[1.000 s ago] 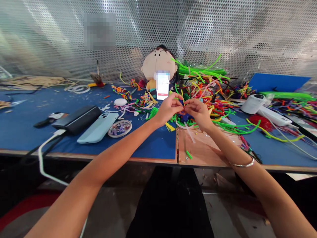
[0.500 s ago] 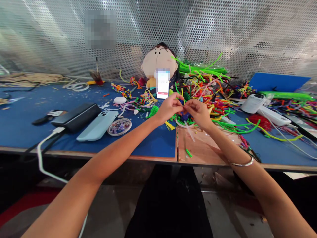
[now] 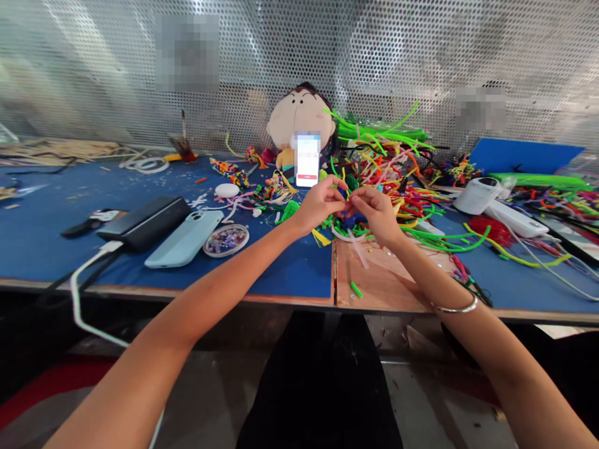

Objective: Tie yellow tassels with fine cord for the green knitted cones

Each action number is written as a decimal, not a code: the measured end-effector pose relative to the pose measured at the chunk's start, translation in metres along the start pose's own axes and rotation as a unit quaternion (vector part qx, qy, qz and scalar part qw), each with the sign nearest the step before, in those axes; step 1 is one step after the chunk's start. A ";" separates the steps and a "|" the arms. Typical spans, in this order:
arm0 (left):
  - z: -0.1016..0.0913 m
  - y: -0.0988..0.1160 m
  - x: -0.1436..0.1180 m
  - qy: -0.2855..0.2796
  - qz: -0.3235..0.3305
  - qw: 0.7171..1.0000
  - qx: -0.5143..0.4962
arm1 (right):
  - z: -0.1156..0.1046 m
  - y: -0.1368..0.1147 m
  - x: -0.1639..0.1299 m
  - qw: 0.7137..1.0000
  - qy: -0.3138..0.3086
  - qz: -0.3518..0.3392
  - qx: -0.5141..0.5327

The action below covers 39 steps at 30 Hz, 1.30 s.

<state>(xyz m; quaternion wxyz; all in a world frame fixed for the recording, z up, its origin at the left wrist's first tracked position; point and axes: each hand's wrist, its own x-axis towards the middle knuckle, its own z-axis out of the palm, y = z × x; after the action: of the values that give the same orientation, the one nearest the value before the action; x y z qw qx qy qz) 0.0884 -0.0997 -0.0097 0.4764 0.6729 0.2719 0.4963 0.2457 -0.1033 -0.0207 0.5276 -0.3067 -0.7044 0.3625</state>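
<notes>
Head: pale strip (image 3: 359,251) slants down-right

Plush toy (image 3: 299,115) behind phone (image 3: 307,167), beyond the left hand (image 3: 322,202).

Upper centre of the frame: plush doll (image 3: 292,120), with a lit phone (image 3: 307,163) before it. Centre left: dark power bank (image 3: 145,222) beside light-blue phone (image 3: 182,242). Upper right: blue panel (image 3: 528,156).

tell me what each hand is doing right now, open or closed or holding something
Left hand: fingers curled; cannot tell if closed on anything.
Right hand: fingers bent; anything held is too small to tell.
</notes>
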 end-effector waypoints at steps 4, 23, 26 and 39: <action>-0.001 0.002 0.000 0.006 -0.011 1.000 -0.017 | -0.001 0.001 0.000 1.000 0.000 -0.009 0.013; -0.004 -0.003 0.001 -0.006 -0.050 0.995 -0.088 | 0.001 0.000 -0.002 0.992 0.031 -0.060 -0.107; -0.004 -0.003 0.001 -0.005 -0.052 0.994 -0.093 | 0.001 0.000 -0.002 0.990 0.035 -0.063 -0.124; -0.004 -0.002 0.000 -0.010 -0.071 0.989 -0.126 | 0.001 0.000 -0.004 0.978 0.035 -0.088 -0.187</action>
<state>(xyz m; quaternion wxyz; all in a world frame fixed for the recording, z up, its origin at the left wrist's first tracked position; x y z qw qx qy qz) 0.0846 -0.0973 -0.0112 0.5944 0.5911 0.2496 0.4848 0.2455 -0.1069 -0.0227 0.5148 -0.3495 -0.7651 0.1659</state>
